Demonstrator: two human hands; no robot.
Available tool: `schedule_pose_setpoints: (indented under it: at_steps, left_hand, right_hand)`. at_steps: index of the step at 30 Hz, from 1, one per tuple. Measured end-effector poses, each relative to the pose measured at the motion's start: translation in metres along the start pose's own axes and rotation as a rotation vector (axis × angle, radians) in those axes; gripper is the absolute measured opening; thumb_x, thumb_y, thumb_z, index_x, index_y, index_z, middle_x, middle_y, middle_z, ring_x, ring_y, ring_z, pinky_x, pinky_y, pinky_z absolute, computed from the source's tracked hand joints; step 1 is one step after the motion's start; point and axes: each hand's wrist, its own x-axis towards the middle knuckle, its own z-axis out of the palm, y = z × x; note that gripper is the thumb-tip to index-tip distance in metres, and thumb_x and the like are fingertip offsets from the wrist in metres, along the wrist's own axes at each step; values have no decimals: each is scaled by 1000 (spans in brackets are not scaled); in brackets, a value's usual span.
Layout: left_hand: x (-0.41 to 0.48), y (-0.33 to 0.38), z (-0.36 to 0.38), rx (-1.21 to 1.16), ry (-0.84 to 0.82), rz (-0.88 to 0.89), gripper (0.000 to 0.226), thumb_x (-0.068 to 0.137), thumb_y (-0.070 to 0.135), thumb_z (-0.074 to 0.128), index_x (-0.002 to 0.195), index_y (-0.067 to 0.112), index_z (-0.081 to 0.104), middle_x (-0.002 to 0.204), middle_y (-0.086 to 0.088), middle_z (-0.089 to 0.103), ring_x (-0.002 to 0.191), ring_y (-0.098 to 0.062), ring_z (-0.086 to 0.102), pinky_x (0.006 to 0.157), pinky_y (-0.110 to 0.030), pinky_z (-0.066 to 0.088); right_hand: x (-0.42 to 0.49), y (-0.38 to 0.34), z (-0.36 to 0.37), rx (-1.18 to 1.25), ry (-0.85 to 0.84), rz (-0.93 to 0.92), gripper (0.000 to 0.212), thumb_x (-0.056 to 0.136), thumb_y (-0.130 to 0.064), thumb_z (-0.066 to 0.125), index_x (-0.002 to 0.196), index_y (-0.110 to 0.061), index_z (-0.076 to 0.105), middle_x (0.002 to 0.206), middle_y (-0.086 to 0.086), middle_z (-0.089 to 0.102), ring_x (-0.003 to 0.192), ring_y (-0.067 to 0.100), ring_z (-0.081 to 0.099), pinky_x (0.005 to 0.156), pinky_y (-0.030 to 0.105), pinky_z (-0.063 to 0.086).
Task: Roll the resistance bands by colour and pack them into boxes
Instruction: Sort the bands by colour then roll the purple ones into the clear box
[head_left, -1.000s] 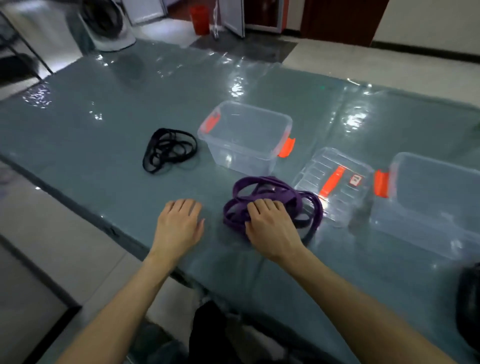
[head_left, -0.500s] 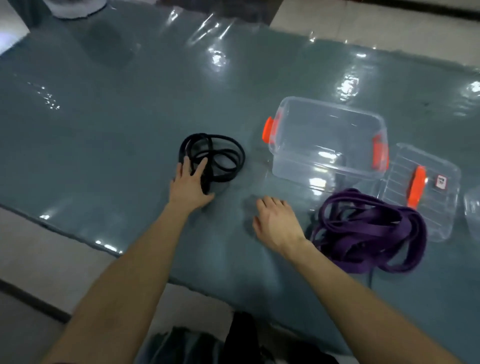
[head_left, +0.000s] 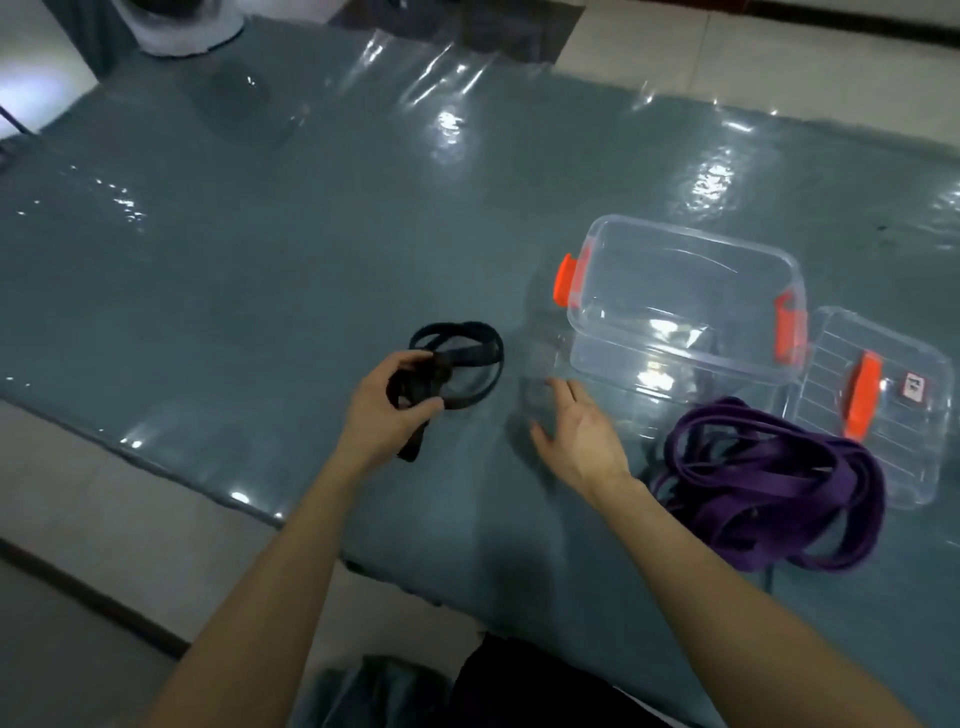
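The left hand (head_left: 387, 410) grips the black resistance bands (head_left: 457, 364), whose loops fan away toward the clear box (head_left: 685, 312). The right hand (head_left: 576, 436) hovers spread, holding nothing. Purple bands (head_left: 769, 483) lie heaped beside the lid (head_left: 878, 395).

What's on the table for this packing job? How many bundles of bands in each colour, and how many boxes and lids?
black band bundle, gripped by the left hand: 1
purple band bundle: 1
clear box, open: 1
lid, lying loose beside the box: 1
Total: 4
The single bands within each bundle are too tangled to count.
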Motion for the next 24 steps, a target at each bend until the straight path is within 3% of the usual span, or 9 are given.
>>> schedule_pose_setpoints:
  at_steps: [2,4,6,9,12,15,20,22,24]
  left_hand:
    - [-12,3,-15,-274,107,-87,56,88,43,83,141,44,65,121,8,77,112,-10,75,98,-24,59]
    - [-18,-4,-33,-338,210,-289,58,102,39,73,156,41,52,135,-4,72,125,-20,71,107,-36,56]
    - [-24,-23,-50,-114,262,-502,60,111,30,61,166,26,39,149,-15,62,133,-33,64,113,-46,53]
    - [-45,-55,-69,284,273,-678,61,111,24,57,165,6,35,157,-25,54,141,-41,56,118,-44,44]
    - [-60,-69,-64,414,264,-574,62,107,25,65,161,4,42,156,-24,54,143,-37,55,120,-44,44]
    - [-59,-69,-45,472,128,-390,68,101,26,72,162,17,44,157,-14,52,140,-31,56,114,-34,44]
    - [-28,-72,-29,806,-234,-238,111,85,53,84,171,38,16,167,-6,38,140,-32,56,115,-52,48]
    - [-19,-74,-27,877,-240,-197,108,84,48,86,168,34,20,156,-10,42,122,-36,64,101,-50,56]
    - [-11,-76,-32,746,-223,-135,85,88,33,85,158,27,38,138,-10,50,105,-33,67,88,-46,61]
  right_hand:
    - [8,-2,7,56,-52,4,72,99,-33,71,159,-10,38,152,13,48,124,40,62,101,48,55]
    - [14,-7,16,103,-108,-16,83,99,-36,72,165,-10,30,159,14,42,133,40,57,108,48,52]
    - [19,-14,27,138,-141,-48,86,99,-35,73,167,-10,26,160,14,41,134,40,56,110,49,51]
    - [22,-26,43,157,-168,-91,85,99,-30,74,168,-11,27,160,14,40,136,37,55,111,48,51]
    - [17,-30,55,128,-212,-162,77,102,-29,71,167,-15,33,166,10,37,142,33,51,114,45,49]
    - [15,-30,61,56,-246,-173,61,104,-28,67,160,-15,46,168,7,37,143,32,50,115,43,48]
    - [25,-27,64,-4,-205,-160,54,102,-25,68,153,-14,52,154,6,44,129,32,54,103,43,54]
    - [28,-27,67,-80,-181,-174,39,101,-25,68,137,-11,64,150,8,45,126,33,54,97,43,55]
    - [28,-29,71,-119,-156,-174,28,101,-26,67,125,-10,70,146,9,45,124,34,53,92,44,55]
